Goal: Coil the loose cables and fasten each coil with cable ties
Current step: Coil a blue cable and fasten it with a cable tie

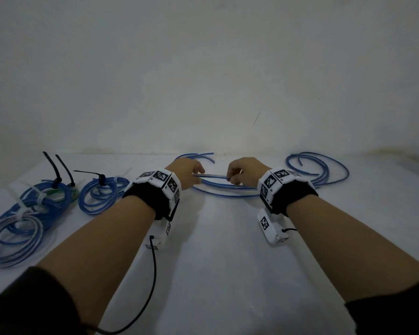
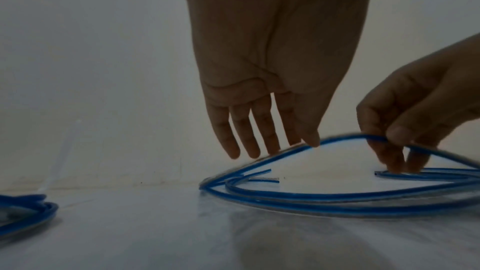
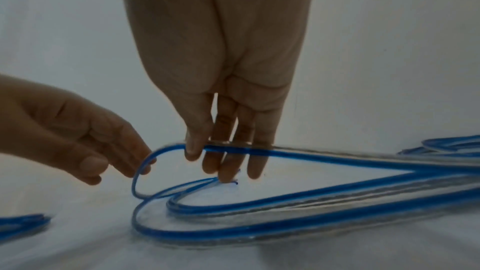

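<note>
A loose blue cable (image 1: pixel 228 189) lies in wide loops at the far middle of the white table (image 1: pixel 215 274). One strand of it is lifted between my hands. My left hand (image 1: pixel 192 174) holds the strand's bend between thumb and fingertips (image 2: pixel 313 141). My right hand (image 1: pixel 238 175) pinches the same strand (image 3: pixel 311 156) with thumb over fingers (image 3: pixel 193 147), a short way to the right. Its lower fingertips rest on cable ends (image 3: pixel 207 181) on the table. In the left wrist view the lifted strand arches over the flat loops (image 2: pixel 311 198).
Several tied blue coils (image 1: pixel 51 192) (image 1: pixel 102 193) with black and white cable ties (image 1: pixel 58 175) lie at the left; a paler coil (image 1: pixel 15 235) sits nearer me. More loose blue cable (image 1: pixel 317 168) lies at the far right. A wall runs close behind.
</note>
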